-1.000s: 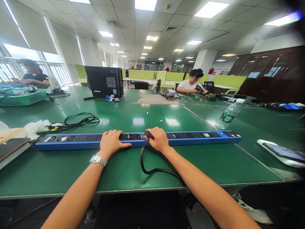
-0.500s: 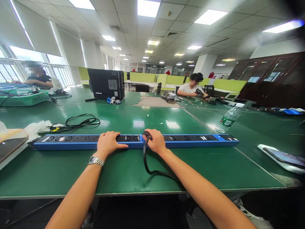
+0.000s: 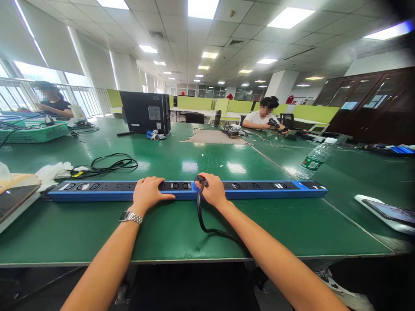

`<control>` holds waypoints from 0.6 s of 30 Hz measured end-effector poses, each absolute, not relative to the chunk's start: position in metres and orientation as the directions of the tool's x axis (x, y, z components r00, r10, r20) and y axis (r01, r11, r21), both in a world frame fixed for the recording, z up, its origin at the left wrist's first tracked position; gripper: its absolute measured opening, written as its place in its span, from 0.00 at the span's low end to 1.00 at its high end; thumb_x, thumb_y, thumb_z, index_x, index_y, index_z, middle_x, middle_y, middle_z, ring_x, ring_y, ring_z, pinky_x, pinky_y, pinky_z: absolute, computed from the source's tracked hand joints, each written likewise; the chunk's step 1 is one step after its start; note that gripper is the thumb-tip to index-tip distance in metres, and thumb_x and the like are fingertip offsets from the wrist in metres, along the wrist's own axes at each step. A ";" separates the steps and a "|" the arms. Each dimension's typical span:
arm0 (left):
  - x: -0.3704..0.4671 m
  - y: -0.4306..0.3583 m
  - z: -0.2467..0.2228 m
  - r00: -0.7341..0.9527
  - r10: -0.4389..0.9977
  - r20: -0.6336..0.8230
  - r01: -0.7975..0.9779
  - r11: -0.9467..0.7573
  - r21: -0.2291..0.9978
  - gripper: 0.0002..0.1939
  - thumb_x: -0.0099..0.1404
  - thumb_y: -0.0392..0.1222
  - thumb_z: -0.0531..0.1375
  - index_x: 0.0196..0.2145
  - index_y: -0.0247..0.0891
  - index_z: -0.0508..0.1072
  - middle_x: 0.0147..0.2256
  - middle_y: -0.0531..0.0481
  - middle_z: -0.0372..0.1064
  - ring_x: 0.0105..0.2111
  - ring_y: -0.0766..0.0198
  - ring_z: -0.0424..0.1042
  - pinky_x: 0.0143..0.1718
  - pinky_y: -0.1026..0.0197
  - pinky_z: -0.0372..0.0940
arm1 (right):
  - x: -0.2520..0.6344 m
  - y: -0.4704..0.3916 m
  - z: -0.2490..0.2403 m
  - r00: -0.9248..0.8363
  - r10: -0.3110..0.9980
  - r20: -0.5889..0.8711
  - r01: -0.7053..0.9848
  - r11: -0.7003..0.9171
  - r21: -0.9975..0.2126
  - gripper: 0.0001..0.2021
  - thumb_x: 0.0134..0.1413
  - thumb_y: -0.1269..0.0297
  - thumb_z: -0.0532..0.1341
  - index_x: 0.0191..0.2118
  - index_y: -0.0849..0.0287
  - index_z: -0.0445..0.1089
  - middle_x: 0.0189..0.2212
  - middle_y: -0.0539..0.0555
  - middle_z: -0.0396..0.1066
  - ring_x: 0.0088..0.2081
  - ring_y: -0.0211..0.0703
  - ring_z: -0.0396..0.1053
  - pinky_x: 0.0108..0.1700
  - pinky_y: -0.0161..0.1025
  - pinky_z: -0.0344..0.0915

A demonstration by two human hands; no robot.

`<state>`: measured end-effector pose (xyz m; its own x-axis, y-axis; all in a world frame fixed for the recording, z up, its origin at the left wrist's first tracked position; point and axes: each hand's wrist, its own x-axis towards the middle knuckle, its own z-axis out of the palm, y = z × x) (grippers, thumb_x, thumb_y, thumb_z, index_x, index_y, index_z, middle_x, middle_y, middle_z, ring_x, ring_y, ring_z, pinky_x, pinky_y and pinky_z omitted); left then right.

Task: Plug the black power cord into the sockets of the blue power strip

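My left hand [image 3: 147, 194] clasps the power strip [image 3: 269, 191], thumb outstretched; my right hand [image 3: 213, 190] curls around a black plug [image 3: 200, 179].

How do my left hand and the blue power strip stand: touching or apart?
Touching. The head view shows the left hand lying across the blue power strip, thumb against its near side.

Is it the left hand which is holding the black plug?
No, the right hand holds the black plug, while the left hand is on the blue power strip.
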<state>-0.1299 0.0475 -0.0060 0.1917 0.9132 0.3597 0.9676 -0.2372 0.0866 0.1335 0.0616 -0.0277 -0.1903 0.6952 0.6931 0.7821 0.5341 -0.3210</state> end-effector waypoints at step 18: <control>-0.130 0.048 -0.007 0.185 0.919 0.349 0.966 -0.235 0.108 0.39 0.50 0.75 0.59 0.50 0.46 0.73 0.46 0.45 0.75 0.49 0.49 0.69 0.52 0.51 0.57 | 0.138 0.057 -0.034 -0.332 0.623 0.708 0.803 0.581 -0.135 0.14 0.60 0.54 0.59 0.44 0.58 0.72 0.36 0.57 0.77 0.38 0.48 0.71 0.46 0.44 0.61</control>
